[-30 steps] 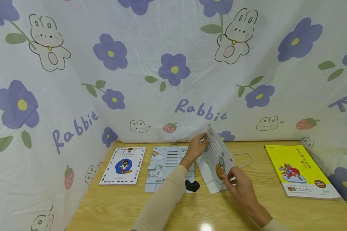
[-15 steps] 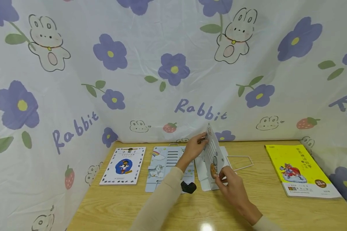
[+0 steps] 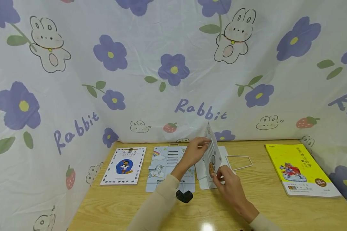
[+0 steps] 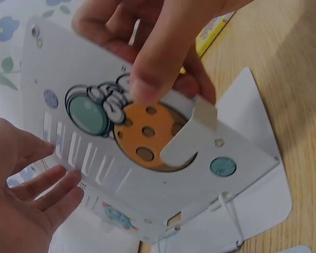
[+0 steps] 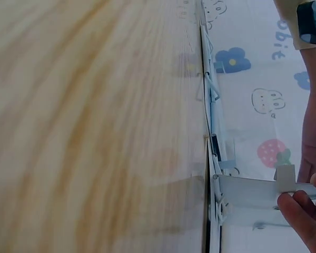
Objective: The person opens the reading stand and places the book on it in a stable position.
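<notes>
A white book stand has its slotted panel raised steeply over its flat base, nearly edge-on in the head view. The panel's astronaut and orange moon print shows in the left wrist view. My right hand pinches the panel's near edge, thumb on the printed face and other fingers behind. My left hand has its fingers loosely extended against the panel by the slots. In the right wrist view, a small bent tab stands beside my right fingers.
A pale blue unicorn book stand lies flat to the left, partly behind my left arm. Further left is a white book; at the right lies a yellow book. A wire frame extends right from the held stand. A printed curtain backs the table.
The panel has swung more upright, and its base has shifted slightly left. My left hand has let go of the panel's far edge and slid its fingers onto the slotted face. My right hand follows leftward.
</notes>
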Demonstrator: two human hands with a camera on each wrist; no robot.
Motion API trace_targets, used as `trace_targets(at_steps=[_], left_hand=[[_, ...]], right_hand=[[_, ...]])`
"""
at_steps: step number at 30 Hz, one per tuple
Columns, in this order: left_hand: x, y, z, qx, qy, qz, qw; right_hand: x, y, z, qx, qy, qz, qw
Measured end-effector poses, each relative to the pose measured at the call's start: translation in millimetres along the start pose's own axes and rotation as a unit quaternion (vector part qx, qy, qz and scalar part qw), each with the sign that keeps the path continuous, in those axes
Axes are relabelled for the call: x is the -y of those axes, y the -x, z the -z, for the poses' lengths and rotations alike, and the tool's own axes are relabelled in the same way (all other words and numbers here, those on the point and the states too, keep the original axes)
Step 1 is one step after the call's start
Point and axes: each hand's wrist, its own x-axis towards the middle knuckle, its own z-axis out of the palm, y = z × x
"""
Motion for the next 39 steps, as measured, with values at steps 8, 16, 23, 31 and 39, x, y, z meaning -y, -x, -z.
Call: trace_targets(at_steps=[8,16,23,31,39], left_hand=[[-8.1,6.3,-3.8,0.015,-0.003,-0.016,0.9998],[-10.8,15.2,-4.3,0.037,0.012,-0.013,0.9992],[-18.9,37.2,-6.9,0.042,0.049,-0.001,0.9979],[-25.0,59.6,-23.3,0.042,0.063,0.003,0.9972],[-34.3,62.4,-41.2,-0.063,0.005,-0.020,0.9978]], right_hand=[[1.4,-4.5,-6.8,-0.004,0.009,0.012,1.000],[1.7,-6.1,-10.4,0.007,0.017,0.003,1.000],[1.6,-9.6,-11.0,0.018,0.026,-0.003,1.000],[0.1,-8.7,-5.6,0.015,0.039,0.029,0.999],[-4.6,-6.1,-0.9,0.027,0.053,0.033,0.998]])
